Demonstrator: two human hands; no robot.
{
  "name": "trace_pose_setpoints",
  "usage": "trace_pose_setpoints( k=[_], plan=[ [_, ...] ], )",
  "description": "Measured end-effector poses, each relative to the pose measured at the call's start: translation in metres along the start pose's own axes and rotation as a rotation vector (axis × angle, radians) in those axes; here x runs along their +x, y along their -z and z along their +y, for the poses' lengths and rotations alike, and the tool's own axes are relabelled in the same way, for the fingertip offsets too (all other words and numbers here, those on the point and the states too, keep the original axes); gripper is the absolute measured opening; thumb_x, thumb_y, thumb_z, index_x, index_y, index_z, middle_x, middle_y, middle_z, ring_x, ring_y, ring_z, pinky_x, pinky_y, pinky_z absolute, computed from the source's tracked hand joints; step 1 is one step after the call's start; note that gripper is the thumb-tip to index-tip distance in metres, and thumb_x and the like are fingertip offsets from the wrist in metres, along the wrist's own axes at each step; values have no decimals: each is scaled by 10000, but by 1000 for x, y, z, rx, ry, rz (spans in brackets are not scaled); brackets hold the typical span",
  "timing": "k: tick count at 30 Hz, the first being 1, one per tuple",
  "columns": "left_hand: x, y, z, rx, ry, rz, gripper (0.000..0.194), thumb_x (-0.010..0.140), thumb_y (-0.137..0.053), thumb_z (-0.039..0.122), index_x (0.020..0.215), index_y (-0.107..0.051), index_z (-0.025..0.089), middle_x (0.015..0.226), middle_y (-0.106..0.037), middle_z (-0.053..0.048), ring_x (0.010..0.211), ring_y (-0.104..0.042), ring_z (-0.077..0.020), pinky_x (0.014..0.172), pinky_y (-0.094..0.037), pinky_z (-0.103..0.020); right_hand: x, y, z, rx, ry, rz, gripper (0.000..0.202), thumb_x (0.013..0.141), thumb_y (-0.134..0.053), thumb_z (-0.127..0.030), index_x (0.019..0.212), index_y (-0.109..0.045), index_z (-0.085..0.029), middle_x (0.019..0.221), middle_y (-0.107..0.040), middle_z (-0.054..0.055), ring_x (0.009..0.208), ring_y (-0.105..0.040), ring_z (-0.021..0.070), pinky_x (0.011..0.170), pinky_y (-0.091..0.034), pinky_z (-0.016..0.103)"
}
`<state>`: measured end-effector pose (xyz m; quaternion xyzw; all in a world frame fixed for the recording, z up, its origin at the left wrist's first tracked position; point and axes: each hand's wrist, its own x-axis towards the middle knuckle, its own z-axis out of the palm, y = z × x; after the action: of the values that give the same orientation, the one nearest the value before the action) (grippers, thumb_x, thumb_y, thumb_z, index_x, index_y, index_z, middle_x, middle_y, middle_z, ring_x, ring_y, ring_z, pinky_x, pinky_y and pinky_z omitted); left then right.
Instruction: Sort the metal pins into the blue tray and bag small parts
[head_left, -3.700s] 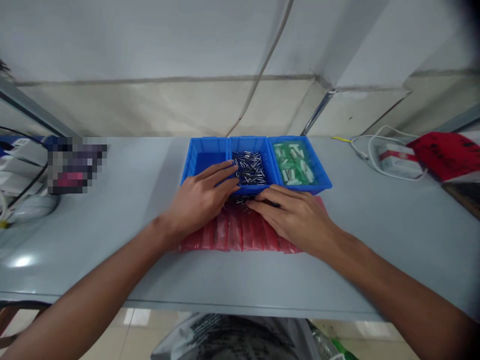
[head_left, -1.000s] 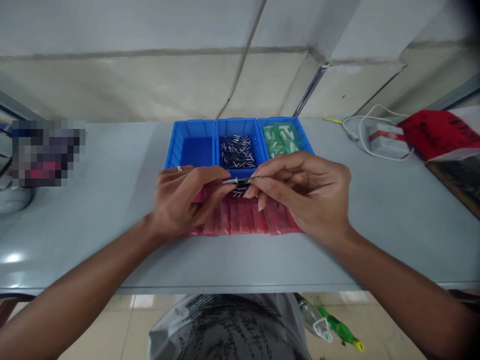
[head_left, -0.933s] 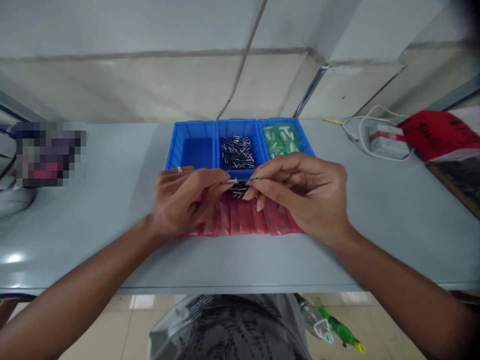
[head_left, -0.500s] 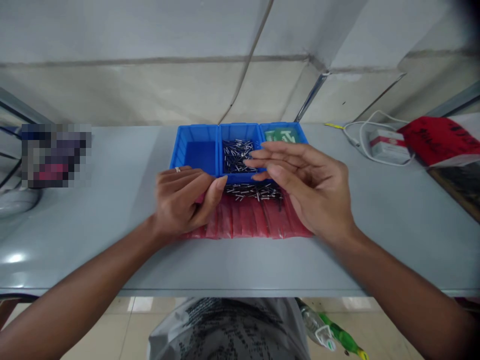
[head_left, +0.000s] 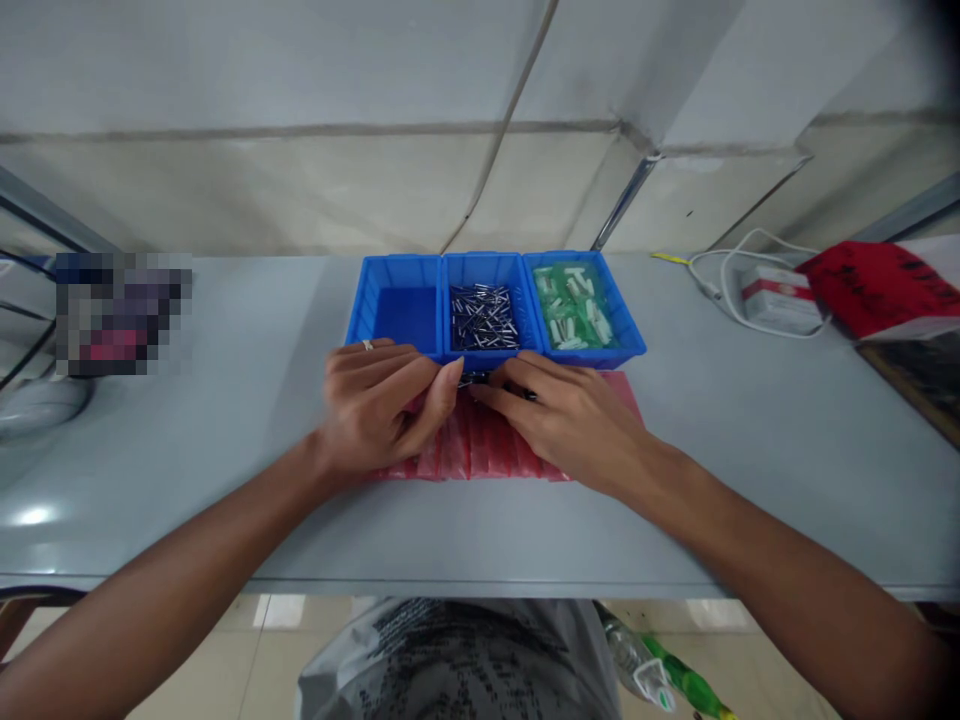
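The right hand [head_left: 574,415] has been lowered, fingers bunched narrowly, so the metal pins [head_left: 474,379] just before the middle blue bin [head_left: 484,359] are within reach; the left hand [head_left: 375,400] is curled, and neither's grip can be told.

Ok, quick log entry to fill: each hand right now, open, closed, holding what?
Left hand: curled closed; any contents hidden.
Right hand: fingertips down at the loose metal pins; whether it grips any can't be told.
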<state>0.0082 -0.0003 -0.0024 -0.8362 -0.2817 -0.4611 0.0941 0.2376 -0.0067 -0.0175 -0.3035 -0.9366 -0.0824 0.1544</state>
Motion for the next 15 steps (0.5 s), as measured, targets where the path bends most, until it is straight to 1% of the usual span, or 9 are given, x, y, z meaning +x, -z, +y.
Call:
trace_pose_setpoints(
  k=[2, 4, 5, 7, 9, 11, 15],
  plan=[
    [0, 0, 0, 10, -5, 2, 420, 881, -657, 97, 573, -387, 186, 513, -344, 74, 474, -282, -55, 480, -276, -262, 0, 1, 1, 47, -21, 48, 324, 990, -517, -102, 1231, -697, -223, 1069, -715, 88, 994, -668, 245, 748, -616, 367],
    [0, 0, 0, 25, -20, -5, 367, 891, -654, 103, 598, -448, 181, 518, -396, 73, 470, -329, -53, 485, -292, -260, 2, 3, 1, 159, -59, 126, 308, 991, -518, -104, 1171, -724, -247, 1061, -712, 81, 997, -671, 230, 789, -615, 358],
    [0, 0, 0, 33, -27, -12, 304, 897, -652, 106, 637, -508, 174, 534, -453, 69, 476, -374, -54, 494, -314, -256, 2, 3, 1, 220, -78, 178, 292, 987, -528, -102, 1138, -736, -241, 1051, -712, 85, 988, -675, 224, 810, -615, 358],
    [0, 0, 0, 45, -43, -26, 162, 904, -652, 114, 752, -612, 156, 592, -568, 55, 501, -460, -59, 514, -360, -250, 4, 5, 1, 318, -103, 279, 240, 969, -568, -95, 1093, -751, -190, 1027, -711, 104, 957, -683, 220, 836, -615, 373],
    [-1, 0, 0, 58, -56, -38, 98, 900, -664, 123, 805, -649, 145, 621, -614, 45, 510, -493, -67, 518, -379, -252, 5, 5, 1, 366, -104, 345, 182, 950, -614, -99, 1050, -760, -139, 1000, -712, 118, 921, -685, 217, 820, -615, 383],
    [-1, 0, 0, 66, -75, -46, 121, 889, -677, 125, 773, -647, 142, 588, -595, 47, 486, -478, -70, 497, -367, -261, 6, 5, 2, 375, -102, 340, 159, 951, -629, -114, 1028, -768, -123, 990, -715, 120, 905, -685, 212, 798, -612, 381],
    [0, 0, 0, 76, -95, -59, 142, 885, -673, 124, 747, -648, 140, 559, -586, 44, 464, -492, -77, 473, -359, -268, 5, 5, 5, 370, -106, 289, 202, 984, -596, -142, 1067, -779, -161, 1036, -729, 112, 933, -687, 210, 795, -602, 376]
  ],
)
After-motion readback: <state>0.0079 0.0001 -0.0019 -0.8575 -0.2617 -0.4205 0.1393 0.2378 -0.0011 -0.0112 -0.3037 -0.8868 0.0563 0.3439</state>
